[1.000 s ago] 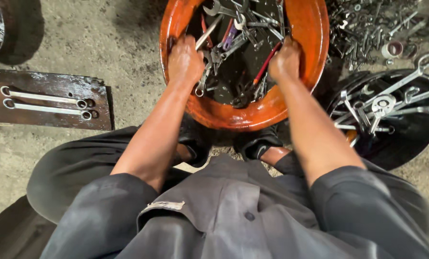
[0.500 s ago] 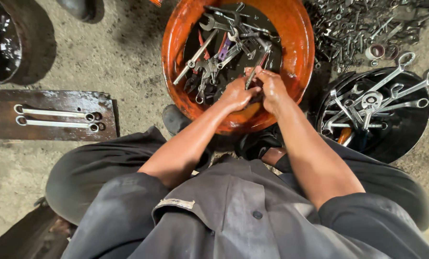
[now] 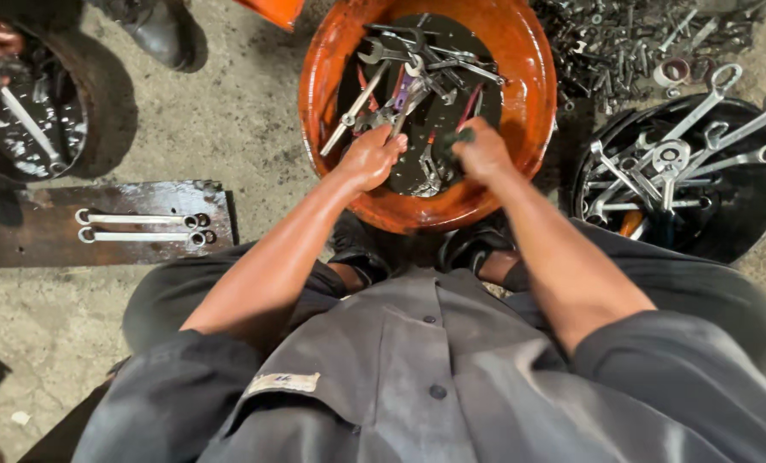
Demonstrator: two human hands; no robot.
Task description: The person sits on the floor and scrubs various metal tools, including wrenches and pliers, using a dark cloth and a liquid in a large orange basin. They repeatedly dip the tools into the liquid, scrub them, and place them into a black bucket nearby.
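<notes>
An orange basin (image 3: 520, 60) of dark oily liquid stands on the ground in front of me, with several wrenches (image 3: 400, 81) lying in it. My left hand (image 3: 370, 157) is inside the basin's near side, fingers curled around a wrench handle. My right hand (image 3: 483, 150) is beside it, closed on a small dark object whose kind I cannot tell. Both forearms reach forward over my knees.
A black round pan (image 3: 743, 214) with several clean wrenches sits at the right. A pile of small metal parts (image 3: 631, 43) lies at the top right. Two wrenches (image 3: 138, 227) rest on a dark board at the left. Another dark tub (image 3: 91, 103) and someone's shoe (image 3: 156, 30) are at top left.
My hands left the basin's rim, came together at its near edge, and now sit slightly apart inside it, each closed on something. The view has shifted.
</notes>
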